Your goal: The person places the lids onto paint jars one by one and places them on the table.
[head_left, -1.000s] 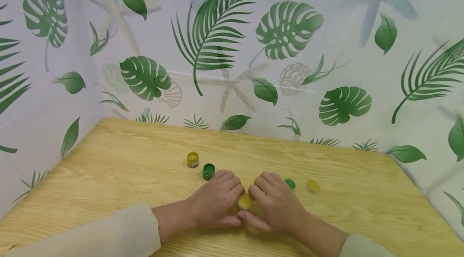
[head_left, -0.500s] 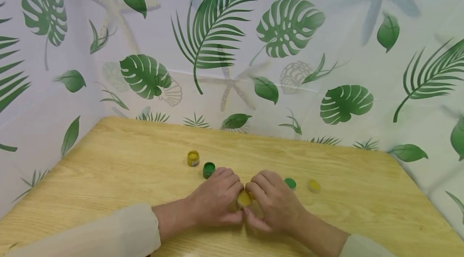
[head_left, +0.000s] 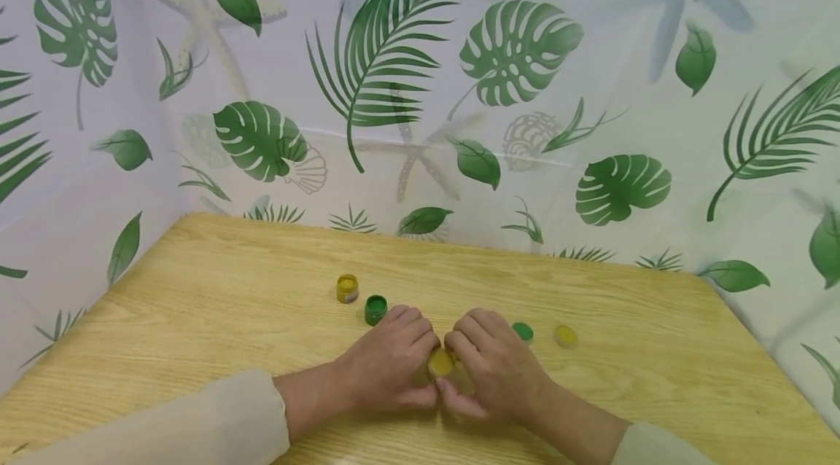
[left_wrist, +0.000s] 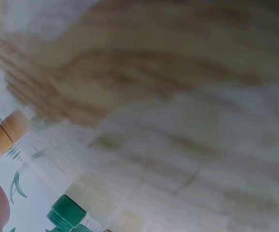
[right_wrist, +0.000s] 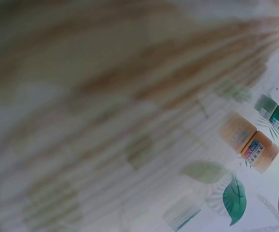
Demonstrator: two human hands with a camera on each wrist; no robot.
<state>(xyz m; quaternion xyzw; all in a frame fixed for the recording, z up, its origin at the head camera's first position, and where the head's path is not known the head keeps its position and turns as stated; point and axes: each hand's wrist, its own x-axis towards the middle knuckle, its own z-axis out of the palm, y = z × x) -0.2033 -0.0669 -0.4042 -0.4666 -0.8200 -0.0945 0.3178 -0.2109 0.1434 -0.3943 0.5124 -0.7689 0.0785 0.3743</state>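
Left hand and right hand hold one little yellow-topped pot between them.
The fingers of both hands are bent in and clamped on the pot, so I think they do best to squeeze softly, push the same from each side, and hold it flat so it can't tip. The pot sits right in the middle, fingertips at its far side and thumbs close together at its near side. The hands hide most of it, so I can't tell if the yellow top is a lid or paint. Just past the left hand stands a green pot, then a yellow pot farther off. Beside the right hand lies a green lid, with a yellow lid farther out on the wooden table.
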